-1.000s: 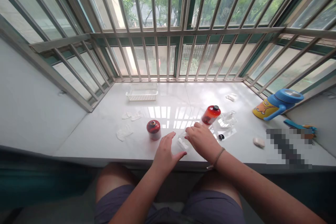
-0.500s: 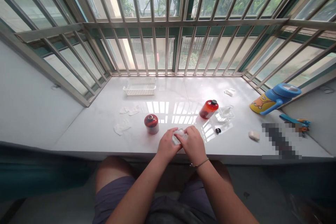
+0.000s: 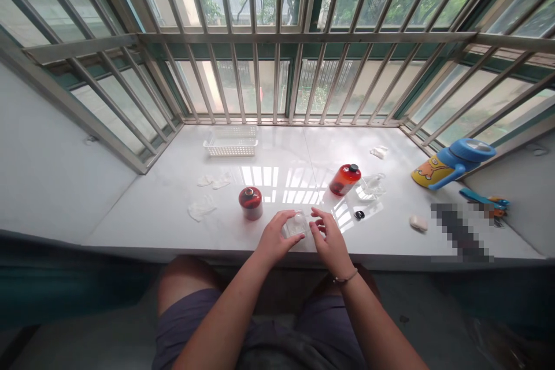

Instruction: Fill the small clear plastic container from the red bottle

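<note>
A small clear plastic container [image 3: 296, 224] rests at the front of the white counter. My left hand [image 3: 277, 232] grips it from the left, thumb on the near side and fingers on the far side. To its right is my right hand [image 3: 328, 237], fingers apart and slightly bent, holding nothing. A red bottle without a cap [image 3: 250, 204] stands left of my hands. Beyond my right hand is a second red bottle [image 3: 344, 180] with a black cap. A small black cap [image 3: 359, 215] lies nearer on the counter.
A white perforated basket [image 3: 230, 149] sits near the barred window. Crumpled tissues [image 3: 202, 208] lie at left. Clear plastic pieces [image 3: 371, 188] are beside the capped bottle. Farther right are a pale soap-like lump [image 3: 418, 223], a blue-and-yellow flask [image 3: 451, 165] and a blurred-out dark patch.
My right hand has let go of the clear container and drawn back to the right, its fingers spreading. The left hand keeps its hold.
</note>
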The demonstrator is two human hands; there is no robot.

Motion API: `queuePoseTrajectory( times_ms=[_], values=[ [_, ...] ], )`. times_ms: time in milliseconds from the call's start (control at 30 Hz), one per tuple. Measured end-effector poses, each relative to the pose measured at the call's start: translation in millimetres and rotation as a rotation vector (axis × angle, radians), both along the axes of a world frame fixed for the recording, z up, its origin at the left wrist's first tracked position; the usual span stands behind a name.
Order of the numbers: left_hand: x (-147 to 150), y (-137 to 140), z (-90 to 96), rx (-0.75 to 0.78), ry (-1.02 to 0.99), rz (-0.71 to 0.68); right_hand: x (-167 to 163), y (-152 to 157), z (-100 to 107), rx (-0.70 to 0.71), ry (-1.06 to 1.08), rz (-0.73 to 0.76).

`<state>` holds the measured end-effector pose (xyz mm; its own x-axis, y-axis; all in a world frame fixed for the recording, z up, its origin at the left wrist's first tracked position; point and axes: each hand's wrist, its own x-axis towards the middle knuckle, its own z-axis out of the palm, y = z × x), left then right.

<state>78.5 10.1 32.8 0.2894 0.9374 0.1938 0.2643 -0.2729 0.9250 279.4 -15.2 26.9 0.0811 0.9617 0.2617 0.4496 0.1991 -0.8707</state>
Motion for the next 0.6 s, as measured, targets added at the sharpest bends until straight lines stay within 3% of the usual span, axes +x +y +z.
queuePoseTrajectory(
  times_ms=[133, 300, 467, 600],
  values=[
    [0.6, -2.1, -3.4, -0.100, -0.019, 0.058, -5.8, -12.1, -8.4, -0.050, 0.058, -0.028],
    [2.2, -2.3, -2.8, -0.035, 0.003, 0.016, -13.5, -12.8, -4.9, -0.002, 0.044, -0.003],
    [2.7, -3.4, -2.7, -0.069, -0.039, 0.043, -14.6, -9.6, -5.1, 0.013, 0.039, -0.014],
    [1.9, -2.0, -3.8, 0.001, -0.010, -0.024, -14.5, -10.0, -7.6, 0.001, 0.056, -0.009]
  ],
)
